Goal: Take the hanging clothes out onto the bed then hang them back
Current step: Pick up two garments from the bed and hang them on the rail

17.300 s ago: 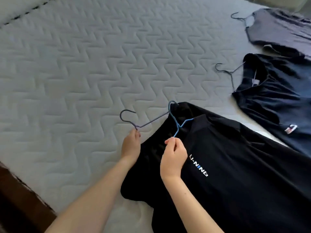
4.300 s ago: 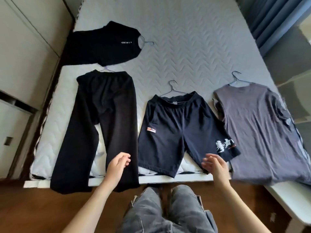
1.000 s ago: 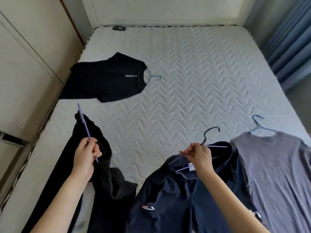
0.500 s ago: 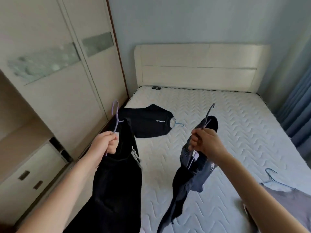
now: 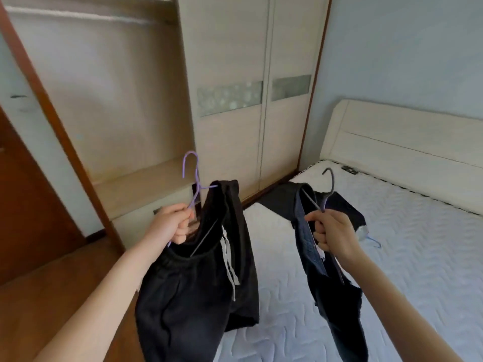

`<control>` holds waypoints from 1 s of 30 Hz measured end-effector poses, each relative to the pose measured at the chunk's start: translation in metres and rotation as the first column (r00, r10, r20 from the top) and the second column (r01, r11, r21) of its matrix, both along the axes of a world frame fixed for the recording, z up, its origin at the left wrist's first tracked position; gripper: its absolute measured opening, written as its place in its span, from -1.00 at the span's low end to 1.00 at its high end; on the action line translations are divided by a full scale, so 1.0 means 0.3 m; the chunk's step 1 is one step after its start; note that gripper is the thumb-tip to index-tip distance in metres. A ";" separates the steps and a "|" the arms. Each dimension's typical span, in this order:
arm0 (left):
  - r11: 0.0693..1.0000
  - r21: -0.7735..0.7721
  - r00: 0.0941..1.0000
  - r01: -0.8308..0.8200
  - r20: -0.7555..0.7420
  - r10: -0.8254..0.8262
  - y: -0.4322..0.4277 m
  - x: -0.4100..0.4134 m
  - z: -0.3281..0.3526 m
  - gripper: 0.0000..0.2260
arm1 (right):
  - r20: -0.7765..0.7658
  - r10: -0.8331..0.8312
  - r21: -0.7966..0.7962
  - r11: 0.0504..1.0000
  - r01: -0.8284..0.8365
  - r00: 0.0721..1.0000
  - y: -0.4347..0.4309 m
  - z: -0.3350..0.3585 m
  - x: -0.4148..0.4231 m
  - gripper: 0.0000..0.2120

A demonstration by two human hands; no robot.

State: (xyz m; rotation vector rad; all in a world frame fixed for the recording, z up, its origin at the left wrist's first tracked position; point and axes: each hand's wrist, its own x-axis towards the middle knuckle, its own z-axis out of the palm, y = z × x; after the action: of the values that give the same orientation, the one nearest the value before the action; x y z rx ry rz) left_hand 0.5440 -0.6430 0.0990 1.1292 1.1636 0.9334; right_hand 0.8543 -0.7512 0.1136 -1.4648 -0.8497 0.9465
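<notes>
Black trousers (image 5: 188, 296) hang from purple hanger (image 5: 197, 178) | left fingers (image 5: 183, 226) grasp it | navy shorts (image 5: 337, 296), grey hanger (image 5: 333, 182) | right fingers (image 5: 320, 231) grasp it

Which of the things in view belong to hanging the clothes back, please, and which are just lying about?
Job: left hand, purple hanger, black trousers; right hand, grey hanger, navy shorts; black T-shirt on the bed; wardrobe rail.
Lying about: small dark object by the headboard; wooden door.

readable text: none | black trousers (image 5: 193, 296): no legible print | navy shorts (image 5: 337, 301): pale waistband tag (image 5: 321, 253), too blurred to read | brands, numbers, signs: none legible
</notes>
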 end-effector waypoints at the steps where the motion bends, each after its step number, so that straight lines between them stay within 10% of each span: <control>1: 0.999 -0.011 0.999 -0.052 0.014 0.052 -0.015 -0.068 0.005 -0.73 | 0.017 0.039 -0.013 0.999 -0.039 0.999 0.027 -0.003 -0.045 -0.71; 16: 0.831 0.031 0.829 -0.555 -0.065 0.556 -0.371 -1.207 0.030 -0.74 | 0.044 0.549 0.072 0.832 -0.551 0.835 0.367 -0.051 -1.056 -0.71; 30: 0.903 0.116 0.885 -0.414 -0.181 0.429 -0.023 -1.817 -0.090 -0.78 | -0.023 0.454 -0.045 0.889 -0.455 0.891 0.727 -0.173 -1.751 -0.70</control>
State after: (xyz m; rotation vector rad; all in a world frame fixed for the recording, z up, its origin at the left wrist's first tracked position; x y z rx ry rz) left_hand -0.0010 -0.6499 0.0720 1.0654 1.5959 1.2227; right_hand 0.3290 -0.5330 0.0619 -1.3211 -1.1999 1.3298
